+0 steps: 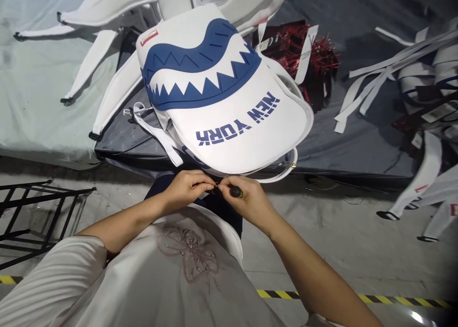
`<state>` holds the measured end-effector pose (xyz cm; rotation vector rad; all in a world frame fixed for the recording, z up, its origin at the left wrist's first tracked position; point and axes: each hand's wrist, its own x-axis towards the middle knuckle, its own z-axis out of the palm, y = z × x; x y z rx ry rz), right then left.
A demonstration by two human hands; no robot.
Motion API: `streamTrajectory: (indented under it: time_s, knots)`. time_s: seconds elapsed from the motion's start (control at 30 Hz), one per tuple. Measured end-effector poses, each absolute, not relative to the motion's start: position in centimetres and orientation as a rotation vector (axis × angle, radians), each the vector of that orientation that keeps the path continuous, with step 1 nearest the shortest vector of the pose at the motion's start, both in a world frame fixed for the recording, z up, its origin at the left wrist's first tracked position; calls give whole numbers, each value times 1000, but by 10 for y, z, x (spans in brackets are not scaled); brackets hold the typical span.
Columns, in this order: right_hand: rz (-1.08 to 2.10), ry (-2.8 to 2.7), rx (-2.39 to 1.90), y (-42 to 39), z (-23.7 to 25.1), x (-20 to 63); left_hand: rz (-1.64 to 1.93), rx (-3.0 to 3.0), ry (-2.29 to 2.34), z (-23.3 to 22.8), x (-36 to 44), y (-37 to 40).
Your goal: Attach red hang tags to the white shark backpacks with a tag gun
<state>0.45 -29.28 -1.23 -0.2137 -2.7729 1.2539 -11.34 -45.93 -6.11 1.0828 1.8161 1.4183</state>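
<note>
My left hand (pixel 189 188) and my right hand (pixel 248 198) meet at my waist, just below the front edge of the table. The left fingertips are pinched on a small, thin red thing (pixel 215 184) whose kind I cannot make out. My right thumb and forefinger are pressed together right beside it. Inside the right hand is a tool with a black and green handle (pixel 235 191); its working end is hidden. Just beyond my hands, a white backpack (pixel 229 150) with a blue shark-mouth patch and NEW YORK lettering leans over the table edge.
White straps with black buckles (pixel 118 103) spread across the table's left side. Red tinsel-like packaging with tags (pixel 315 60) lies behind the backpack. More white straps and bag parts (pixel 425 174) hang at the right. A black metal frame (pixel 32 212) stands at the lower left.
</note>
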Motion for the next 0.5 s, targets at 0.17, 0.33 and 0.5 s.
streamTrajectory:
  time_s: [0.17, 0.33, 0.5]
  knots:
    - [1140, -2823, -156, -290, -15, 5, 1364, 1126, 1829, -59, -115, -457]
    - [1066, -2822, -36, -288, -15, 10, 1321, 1219, 1854, -56, -110, -456]
    - [1047, -2765, 101, -276, -31, 12, 1089, 1346, 1944, -61, -112, -447]
